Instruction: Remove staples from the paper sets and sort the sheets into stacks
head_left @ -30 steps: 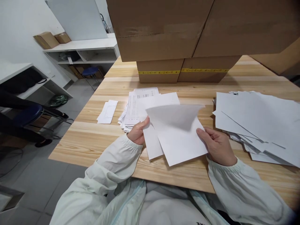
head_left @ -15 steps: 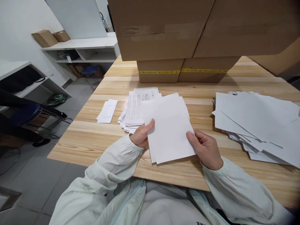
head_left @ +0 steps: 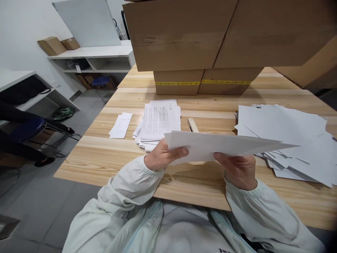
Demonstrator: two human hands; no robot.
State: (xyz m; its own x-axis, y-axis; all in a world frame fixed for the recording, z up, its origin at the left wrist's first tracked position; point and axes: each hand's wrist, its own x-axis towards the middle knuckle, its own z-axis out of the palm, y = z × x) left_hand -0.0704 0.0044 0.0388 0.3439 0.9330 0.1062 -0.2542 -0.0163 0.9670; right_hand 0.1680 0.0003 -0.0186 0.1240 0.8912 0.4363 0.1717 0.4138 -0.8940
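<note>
White paper sheets (head_left: pixel 205 144) are held up sideways above the table's near part, seen almost edge-on. My left hand (head_left: pixel 167 154) grips their left end, thumb on the near face. My right hand (head_left: pixel 238 167) pinches the lower edge farther right, with its fingers partly hidden behind. Just beyond the sheets lies a cream stapler (head_left: pixel 192 125), its near end covered by them. A stack of printed pages (head_left: pixel 160 119) sits left of the stapler. To the right is a wide, uneven pile of white paper (head_left: pixel 284 130).
Small white slips (head_left: pixel 121 125) lie at the wooden table's (head_left: pixel 89 158) left side. Large cardboard boxes (head_left: pixel 181 38) stand stacked across the back. Blue stools (head_left: pixel 27 130), white shelves (head_left: pixel 89 52) and a person's legs are off to the left.
The sheets have turned from upright and facing me to lengthwise and nearly edge-on, reaching farther right. The stapler behind them has come into view. Both hands keep their grip.
</note>
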